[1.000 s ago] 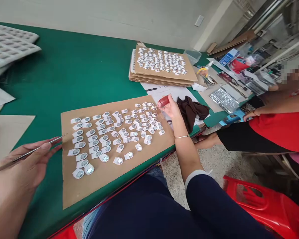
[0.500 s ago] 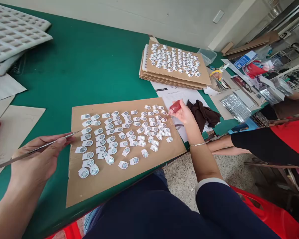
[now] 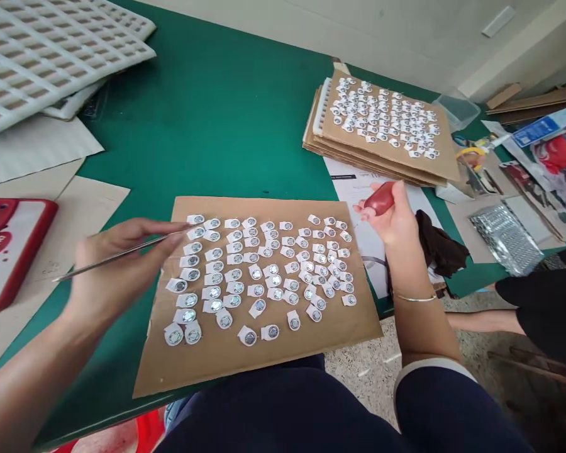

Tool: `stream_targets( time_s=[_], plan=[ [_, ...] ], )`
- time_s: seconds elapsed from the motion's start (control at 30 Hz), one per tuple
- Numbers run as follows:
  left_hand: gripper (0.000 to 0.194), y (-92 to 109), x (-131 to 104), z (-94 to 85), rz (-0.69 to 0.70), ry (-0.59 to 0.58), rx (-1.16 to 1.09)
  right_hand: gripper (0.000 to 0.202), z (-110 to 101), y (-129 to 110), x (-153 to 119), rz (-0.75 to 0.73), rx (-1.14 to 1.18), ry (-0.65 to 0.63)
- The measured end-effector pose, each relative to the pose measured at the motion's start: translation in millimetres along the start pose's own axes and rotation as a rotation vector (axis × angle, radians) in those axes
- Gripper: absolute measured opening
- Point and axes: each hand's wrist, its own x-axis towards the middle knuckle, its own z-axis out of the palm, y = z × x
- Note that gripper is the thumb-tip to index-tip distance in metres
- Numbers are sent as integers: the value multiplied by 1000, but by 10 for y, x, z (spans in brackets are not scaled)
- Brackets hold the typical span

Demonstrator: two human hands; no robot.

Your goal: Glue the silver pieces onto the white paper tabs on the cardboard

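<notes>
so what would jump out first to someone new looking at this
Probably the brown cardboard sheet in front of the person, crowded with small white-and-silver pieces. Next, the dark red rounded object in the right hand, near the sheet's far right corner; then the red-edged phone at far left, past the left hand holding a slim metal tool.

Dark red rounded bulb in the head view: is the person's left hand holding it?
No, the dark red rounded bulb is in the right hand, while the left hand holds a thin silver-grey tool.
</notes>
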Motion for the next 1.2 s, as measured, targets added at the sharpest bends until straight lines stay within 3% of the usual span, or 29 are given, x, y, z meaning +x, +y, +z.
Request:
stream_targets(
  time_s=[0.1, 0.23, 0.37, 0.63, 0.93, 1.2],
  plan=[
    [18, 257, 171, 255, 205, -140, -20, 44, 452, -85, 244, 51, 69, -174],
    [15, 396, 342, 635, 452, -275, -22, 45, 1029, 0, 443, 141, 118, -348],
    [17, 388, 411, 832, 514, -364, 23, 51, 1347, 192, 523, 155, 105, -389],
    [13, 234, 400, 858, 362, -458, 8, 54, 1398, 350, 520, 141, 117, -326],
    [14, 184, 407, 921, 355, -483, 37, 43, 1464, 192, 435, 36, 184, -339],
    [14, 142, 398, 955, 411, -451, 90, 47, 1386, 122, 453, -8, 78, -378]
  ],
)
